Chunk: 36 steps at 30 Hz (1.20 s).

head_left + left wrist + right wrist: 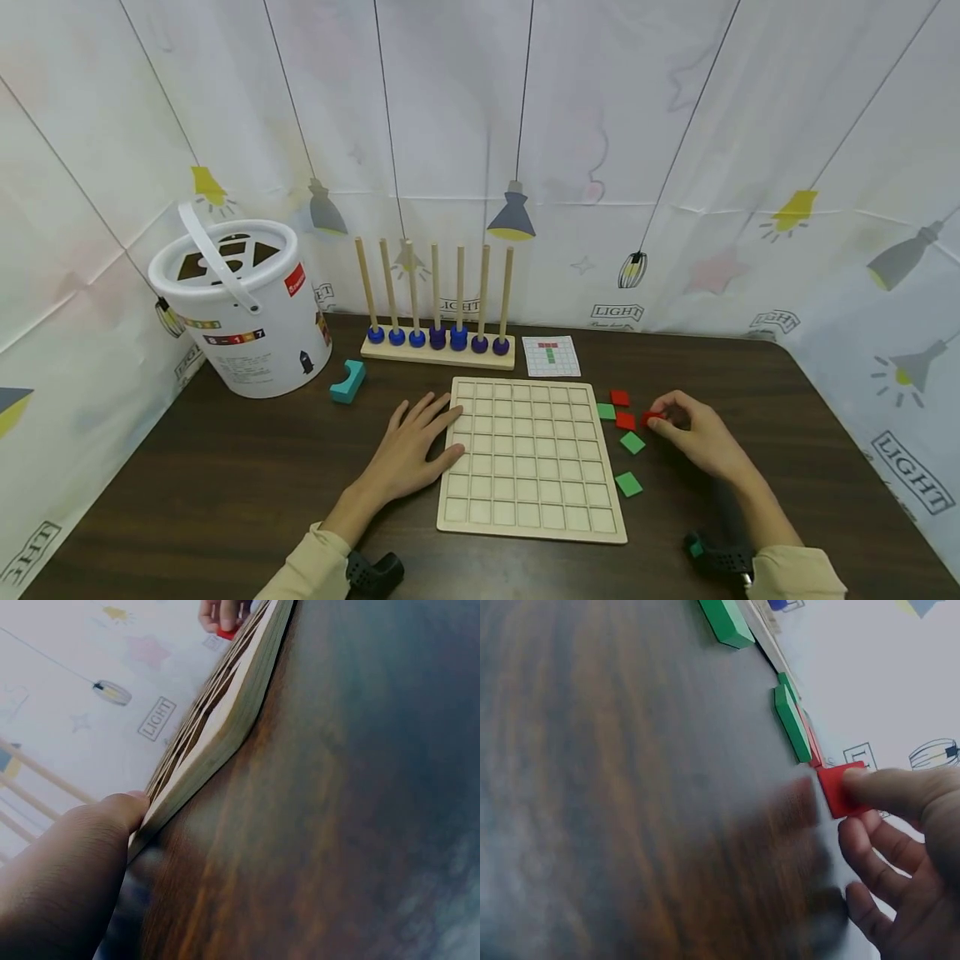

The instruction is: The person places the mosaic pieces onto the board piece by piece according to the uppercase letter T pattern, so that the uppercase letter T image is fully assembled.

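A square wooden grid board [530,458] lies on the dark table. On its left edge rests my left hand [412,450], fingers spread, the thumb and fingertips touching the rim. My right hand [697,429] pinches a red square tile [838,789] between thumb and fingers, to the right of the board. Beside the board's right edge lie two more red tiles, one red tile [619,397] farther back and another red tile [626,421] nearer. Several green tiles are there too, among them a green tile [632,442] and a nearer green tile [628,484].
Behind the board lies a pattern card [551,367] with red and green squares. A wooden peg rack [438,354] with blue and purple beads stands at the back. To the left are a teal arch block [348,382] and a white bucket [262,358] with a handle.
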{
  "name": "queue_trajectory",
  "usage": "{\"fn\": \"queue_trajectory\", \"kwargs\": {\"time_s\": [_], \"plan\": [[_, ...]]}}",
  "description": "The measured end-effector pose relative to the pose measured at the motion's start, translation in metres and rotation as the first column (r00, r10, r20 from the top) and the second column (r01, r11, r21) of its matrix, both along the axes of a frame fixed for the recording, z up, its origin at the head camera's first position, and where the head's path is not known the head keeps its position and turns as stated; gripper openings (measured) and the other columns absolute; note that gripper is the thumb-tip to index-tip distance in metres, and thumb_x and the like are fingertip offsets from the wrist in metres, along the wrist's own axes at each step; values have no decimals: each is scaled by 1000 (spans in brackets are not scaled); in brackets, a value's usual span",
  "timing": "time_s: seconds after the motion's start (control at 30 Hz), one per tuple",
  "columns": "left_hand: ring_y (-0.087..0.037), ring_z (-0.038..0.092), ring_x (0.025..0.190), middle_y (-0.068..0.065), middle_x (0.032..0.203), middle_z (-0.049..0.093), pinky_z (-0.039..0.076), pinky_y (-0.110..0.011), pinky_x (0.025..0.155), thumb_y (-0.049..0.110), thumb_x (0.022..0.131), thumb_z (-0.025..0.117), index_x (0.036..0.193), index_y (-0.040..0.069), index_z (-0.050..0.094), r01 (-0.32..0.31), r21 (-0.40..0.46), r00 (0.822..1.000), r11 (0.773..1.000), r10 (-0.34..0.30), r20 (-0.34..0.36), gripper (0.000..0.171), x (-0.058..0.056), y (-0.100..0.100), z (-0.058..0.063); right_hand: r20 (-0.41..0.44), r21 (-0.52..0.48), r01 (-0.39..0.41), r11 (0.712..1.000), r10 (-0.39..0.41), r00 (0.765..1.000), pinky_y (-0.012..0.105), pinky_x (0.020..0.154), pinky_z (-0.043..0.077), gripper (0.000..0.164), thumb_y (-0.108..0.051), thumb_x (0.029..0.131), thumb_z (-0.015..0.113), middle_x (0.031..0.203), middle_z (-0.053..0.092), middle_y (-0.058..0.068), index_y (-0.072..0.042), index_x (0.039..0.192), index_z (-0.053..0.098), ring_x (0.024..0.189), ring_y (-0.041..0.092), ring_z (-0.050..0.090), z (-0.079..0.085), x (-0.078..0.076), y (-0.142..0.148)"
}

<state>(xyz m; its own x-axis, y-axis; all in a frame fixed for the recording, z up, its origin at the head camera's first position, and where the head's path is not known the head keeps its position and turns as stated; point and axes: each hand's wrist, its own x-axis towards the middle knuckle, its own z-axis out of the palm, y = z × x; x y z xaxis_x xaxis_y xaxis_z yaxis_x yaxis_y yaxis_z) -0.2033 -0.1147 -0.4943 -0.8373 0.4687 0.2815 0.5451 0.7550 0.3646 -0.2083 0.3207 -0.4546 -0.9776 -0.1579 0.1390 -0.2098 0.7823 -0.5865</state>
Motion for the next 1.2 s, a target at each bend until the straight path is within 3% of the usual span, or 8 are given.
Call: {"fn": "queue_trajectory", "kwargs": {"time_s": [0.5, 0.7, 1.2], "plan": [[-31, 29, 142, -4, 152, 37, 16, -63, 113, 55, 92, 49, 143, 25, 43, -11, 17, 1000, 1000, 12, -9, 60, -5, 2, 3, 20, -126, -68, 990, 71, 997, 21, 64, 51, 20, -23, 93, 61, 98, 64, 10, -8, 107, 59, 80, 14, 58, 12, -13, -33], [-31, 29, 142, -4, 152, 37, 16, -62, 113, 55, 92, 50, 143, 26, 43, -16, 23, 1000, 1000, 16, -13, 60, -6, 2, 4, 27, -201, -99, 974, 107, 994, 23, 63, 49, 18, -21, 93, 61, 97, 65, 9, -10, 107, 59, 80, 19, 58, 11, -20, -60], [-30, 29, 142, -3, 151, 37, 16, -62, 113, 55, 92, 50, 142, 27, 45, -31, 36, 1000, 999, 31, -1, 58, 1, 3, -2, 62, -307, -178, 935, 206, 977, 30, 77, 51, 13, -12, 93, 60, 100, 65, 8, -11, 105, 62, 94, 24, 62, 14, -32, -133]]}}
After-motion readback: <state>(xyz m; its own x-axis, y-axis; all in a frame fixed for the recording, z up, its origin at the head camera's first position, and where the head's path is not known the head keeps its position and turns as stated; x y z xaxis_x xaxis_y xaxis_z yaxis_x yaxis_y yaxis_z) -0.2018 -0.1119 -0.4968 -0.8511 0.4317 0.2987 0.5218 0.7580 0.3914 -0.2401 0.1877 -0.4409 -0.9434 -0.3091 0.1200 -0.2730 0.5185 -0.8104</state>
